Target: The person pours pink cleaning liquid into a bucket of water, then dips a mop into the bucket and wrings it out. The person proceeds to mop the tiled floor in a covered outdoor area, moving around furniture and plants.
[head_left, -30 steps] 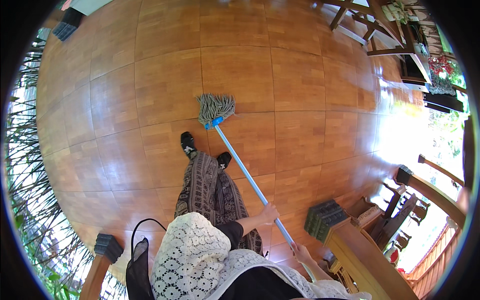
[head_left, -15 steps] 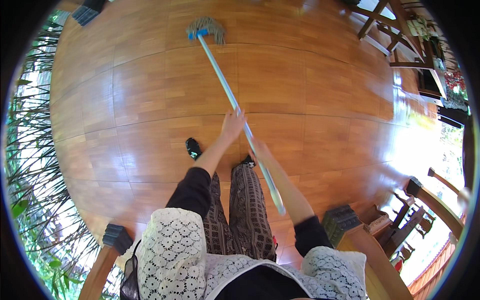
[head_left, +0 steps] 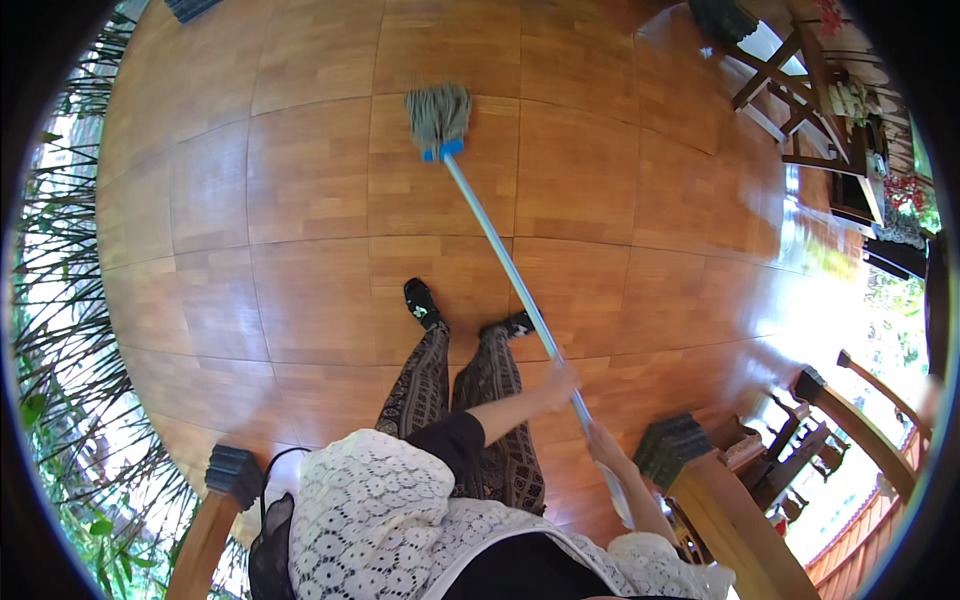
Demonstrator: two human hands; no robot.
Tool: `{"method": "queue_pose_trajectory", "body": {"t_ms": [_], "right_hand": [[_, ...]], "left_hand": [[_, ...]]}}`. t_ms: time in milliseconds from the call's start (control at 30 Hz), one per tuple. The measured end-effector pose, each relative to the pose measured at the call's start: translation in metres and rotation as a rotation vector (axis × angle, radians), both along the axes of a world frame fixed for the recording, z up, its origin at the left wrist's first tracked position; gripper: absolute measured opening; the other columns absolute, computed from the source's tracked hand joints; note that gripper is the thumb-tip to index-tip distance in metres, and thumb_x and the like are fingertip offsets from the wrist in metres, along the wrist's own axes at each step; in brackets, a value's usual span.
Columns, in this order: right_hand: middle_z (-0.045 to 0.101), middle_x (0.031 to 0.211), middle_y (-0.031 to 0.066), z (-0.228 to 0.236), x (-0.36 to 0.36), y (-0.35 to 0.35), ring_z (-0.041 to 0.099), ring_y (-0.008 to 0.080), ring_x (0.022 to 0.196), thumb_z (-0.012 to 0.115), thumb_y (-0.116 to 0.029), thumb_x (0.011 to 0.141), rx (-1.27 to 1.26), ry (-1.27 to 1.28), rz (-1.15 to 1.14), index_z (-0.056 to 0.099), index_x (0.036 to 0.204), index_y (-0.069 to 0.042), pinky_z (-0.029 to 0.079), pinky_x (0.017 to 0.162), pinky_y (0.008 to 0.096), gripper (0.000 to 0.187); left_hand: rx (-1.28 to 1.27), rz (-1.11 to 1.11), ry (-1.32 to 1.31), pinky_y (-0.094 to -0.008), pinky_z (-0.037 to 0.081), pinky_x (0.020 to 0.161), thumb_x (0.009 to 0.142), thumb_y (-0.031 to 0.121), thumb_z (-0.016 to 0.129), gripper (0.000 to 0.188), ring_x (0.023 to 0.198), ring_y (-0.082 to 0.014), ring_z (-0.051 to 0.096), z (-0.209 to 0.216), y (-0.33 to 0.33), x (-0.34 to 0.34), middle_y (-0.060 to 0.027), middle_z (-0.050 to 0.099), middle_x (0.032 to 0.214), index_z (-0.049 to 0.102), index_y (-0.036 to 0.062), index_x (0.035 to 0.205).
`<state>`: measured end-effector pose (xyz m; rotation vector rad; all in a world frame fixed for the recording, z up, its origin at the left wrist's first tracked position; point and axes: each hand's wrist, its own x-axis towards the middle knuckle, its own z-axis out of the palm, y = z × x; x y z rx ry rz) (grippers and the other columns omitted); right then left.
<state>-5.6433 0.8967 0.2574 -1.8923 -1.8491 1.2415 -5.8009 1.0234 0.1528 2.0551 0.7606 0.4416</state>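
Note:
A string mop (head_left: 500,247) with a long pale metal handle slants across the wooden floor from the far middle to my right side. Its grey strands (head_left: 438,116) lie spread on the boards beyond a blue clamp (head_left: 443,150). My left hand (head_left: 562,385) is wrapped round the handle, in front of my legs and a little right of them. Lower down, close to my right hip, my right hand (head_left: 606,446) also grips the handle near its top end. Both hands are closed on it.
A carved dark post base on a wooden beam (head_left: 672,448) stands close at my right, another dark base (head_left: 235,476) at the left. Spiky plants (head_left: 70,330) line the left edge. Wooden furniture (head_left: 800,90) stands far right. My shoes (head_left: 420,300) are on the glossy floor.
Both hands have drawn the mop back toward my right hip. The mop head has come nearer and slightly right, its strands now trailing away from me.

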Motion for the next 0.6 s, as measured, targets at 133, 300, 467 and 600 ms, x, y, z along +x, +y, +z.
{"method": "queue_pose_trajectory", "body": {"t_ms": [133, 300, 467, 600], "right_hand": [[0.053, 0.07, 0.0251, 0.14, 0.028, 0.069, 0.051, 0.0414, 0.068, 0.032, -0.029, 0.088, -0.673, -0.52, -0.018, 0.05, 0.096, -0.004, 0.04, 0.058, 0.0461, 0.032], [0.053, 0.07, 0.0255, 0.126, 0.03, 0.162, 0.05, 0.0424, 0.069, 0.032, -0.029, 0.088, -0.569, -0.55, 0.156, 0.05, 0.09, -0.002, 0.038, 0.06, 0.0488, 0.033], [0.055, 0.068, 0.0213, 0.017, -0.059, 0.241, 0.052, 0.0405, 0.066, 0.032, -0.033, 0.088, -0.503, -0.422, 0.276, 0.049, 0.094, -0.006, 0.039, 0.057, 0.0493, 0.033], [0.056, 0.071, 0.021, -0.047, -0.17, 0.304, 0.054, 0.0385, 0.07, 0.035, -0.033, 0.086, -0.382, -0.209, 0.25, 0.049, 0.092, -0.007, 0.04, 0.058, 0.0492, 0.03]], "left_hand": [[-0.204, -0.313, 0.11, -0.0365, 0.039, 0.076, 0.062, 0.021, 0.059, 0.009, 0.075, -0.0214, 0.054, 0.06, 0.009, 0.055, -0.0042, 0.055, 0.065, 0.058, 0.014, 0.068], [-0.172, 0.004, 0.108, -0.0339, 0.04, 0.067, 0.061, 0.026, 0.06, 0.012, 0.077, -0.0214, 0.053, 0.05, 0.06, 0.048, -0.003, 0.058, 0.07, 0.059, 0.015, 0.065], [-0.2, 0.309, 0.171, -0.0389, 0.043, 0.055, 0.056, 0.014, 0.061, 0.006, 0.066, -0.0275, 0.052, -0.032, 0.136, -0.075, -0.0079, 0.053, 0.063, 0.056, 0.0128, 0.058], [0.041, 0.275, 0.461, -0.0366, 0.046, 0.066, 0.056, 0.012, 0.06, 0.008, 0.075, -0.0286, 0.054, -0.095, 0.21, -0.2, -0.0094, 0.055, 0.07, 0.058, 0.0118, 0.064]]}}
